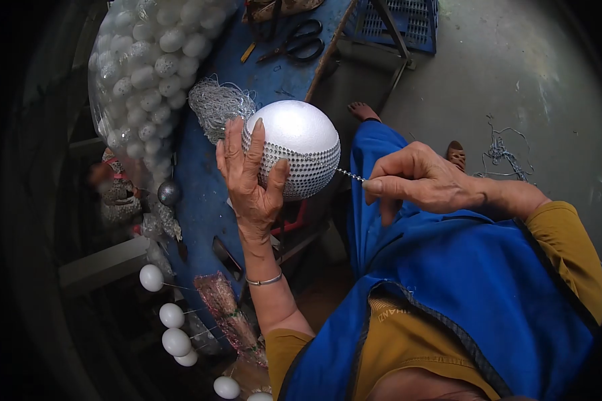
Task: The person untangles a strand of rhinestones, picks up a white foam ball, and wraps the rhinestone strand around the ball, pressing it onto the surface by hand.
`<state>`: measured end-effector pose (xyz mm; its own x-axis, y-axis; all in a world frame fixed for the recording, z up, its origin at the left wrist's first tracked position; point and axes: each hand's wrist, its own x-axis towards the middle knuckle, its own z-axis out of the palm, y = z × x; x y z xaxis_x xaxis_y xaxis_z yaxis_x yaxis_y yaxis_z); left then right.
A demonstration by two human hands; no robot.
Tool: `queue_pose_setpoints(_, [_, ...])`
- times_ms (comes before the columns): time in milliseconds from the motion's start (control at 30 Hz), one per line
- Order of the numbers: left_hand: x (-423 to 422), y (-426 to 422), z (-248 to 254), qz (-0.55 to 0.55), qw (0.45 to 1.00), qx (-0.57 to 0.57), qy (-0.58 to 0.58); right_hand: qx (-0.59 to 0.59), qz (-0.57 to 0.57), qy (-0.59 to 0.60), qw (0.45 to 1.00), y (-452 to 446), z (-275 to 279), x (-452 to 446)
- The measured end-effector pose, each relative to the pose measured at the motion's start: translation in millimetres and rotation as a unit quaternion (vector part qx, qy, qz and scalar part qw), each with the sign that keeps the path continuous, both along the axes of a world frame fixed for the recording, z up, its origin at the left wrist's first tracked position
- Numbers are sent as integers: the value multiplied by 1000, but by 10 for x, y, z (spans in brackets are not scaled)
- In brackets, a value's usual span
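Observation:
A large white foam ball [299, 127] has rows of small silver beads wrapped round its lower half; its top is bare. My left hand [254, 177] grips the ball from the left, thumb and fingers spread over the beaded rows. From the ball's right side a short length of silver bead chain [350, 175] runs out, pulled straight. My right hand [415, 179] pinches the chain's other end between thumb and forefinger. Behind the ball, a heap of silver bead strands [221, 103] lies on the blue table [204, 177].
Black-handled scissors [295, 47] and a yellow-ended tool [248, 52] lie at the table's far end. A big clear bag of white balls [147, 73] stands left. White balls on sticks [176, 341] jut out lower left. A blue crate [398, 25] and loose strands [508, 154] are on the floor.

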<state>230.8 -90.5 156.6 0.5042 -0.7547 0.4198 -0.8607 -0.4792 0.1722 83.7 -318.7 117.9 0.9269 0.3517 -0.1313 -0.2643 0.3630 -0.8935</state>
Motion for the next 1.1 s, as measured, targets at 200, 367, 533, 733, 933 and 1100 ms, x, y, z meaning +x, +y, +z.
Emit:
queue_pose_setpoints(200, [-22,45,-31,15,998,-9,67,5,27,0,1000,30,-37,39])
queue_pose_setpoints(367, [-25,3,-36,-14,997,-58,41,2,-5,11,1000,16,-99,31])
queue_pose_setpoints(533, [73,56,22,-9,999,7,-41,20,34,-5,999,59,32,34])
queue_pose_setpoints(733, [-32,59,60,2,1000,16,-4,42,42,1,998,116,42,48])
queue_pose_setpoints(933, [40,94,-67,0,999,-38,21,16,15,23,1000,93,-23,44])
queue_pose_setpoints(1100, [61,54,-58,2,999,-50,13,8,15,12,1000,19,95,52])
